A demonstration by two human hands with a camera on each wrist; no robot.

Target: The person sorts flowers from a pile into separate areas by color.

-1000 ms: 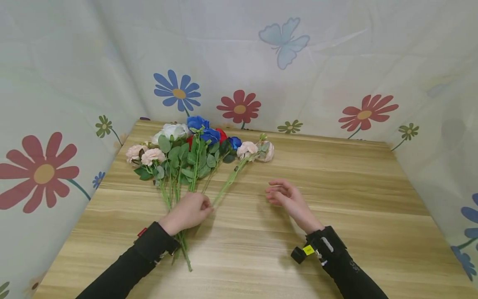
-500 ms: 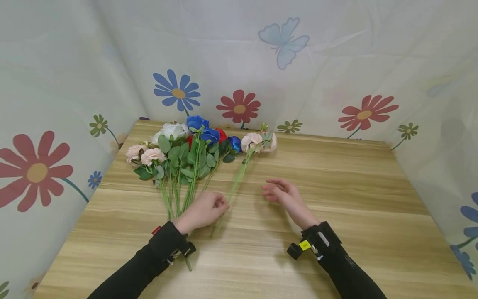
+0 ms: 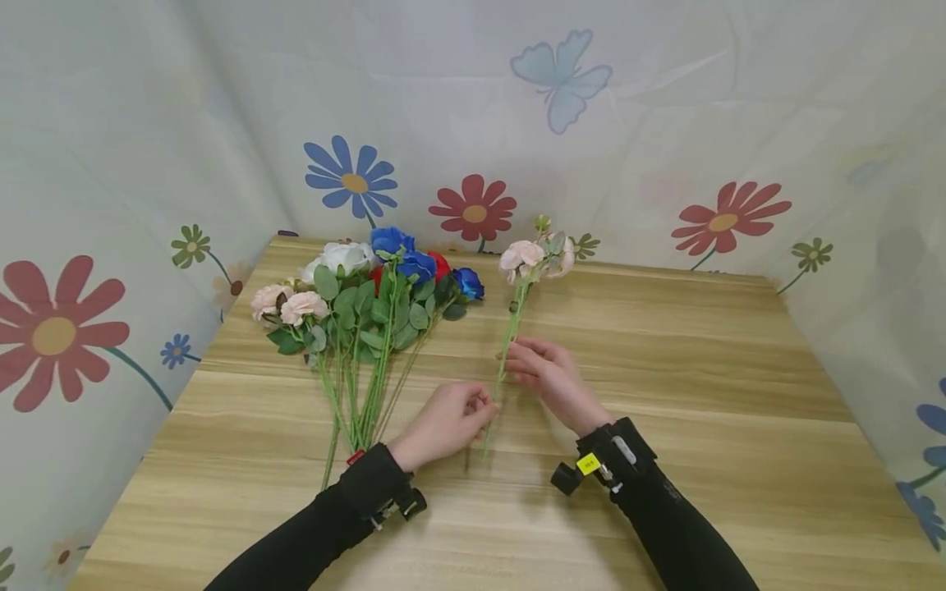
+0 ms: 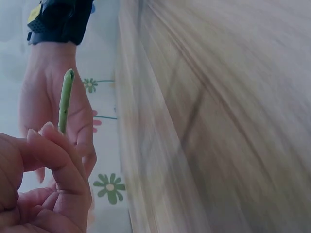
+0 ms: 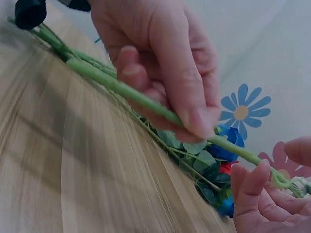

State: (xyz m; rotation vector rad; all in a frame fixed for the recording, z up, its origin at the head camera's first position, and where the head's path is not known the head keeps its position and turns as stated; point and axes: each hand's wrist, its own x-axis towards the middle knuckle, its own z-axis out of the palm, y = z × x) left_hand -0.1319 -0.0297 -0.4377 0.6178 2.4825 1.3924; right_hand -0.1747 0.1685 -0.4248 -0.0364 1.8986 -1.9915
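Pink flower (image 3: pixel 535 261) shifted right, stem (image 3: pixel 512 328) between hands (image 3: pixel 447 420) (image 3: pixel 557 386)

I can't make out a single word or number from here. A yellow label (image 3: pixel 588 464) sits on the black wristband (image 3: pixel 641 444) at the person's right cuff, with dark marks too tiny for me to read. Over on the left cuff (image 3: pixel 373 484) there's a small red tag (image 3: pixel 355 457), and whatever it says is too small as well. The right sleeve (image 3: pixel 691 525) has faint pale marks, possibly lettering; I can't tell.
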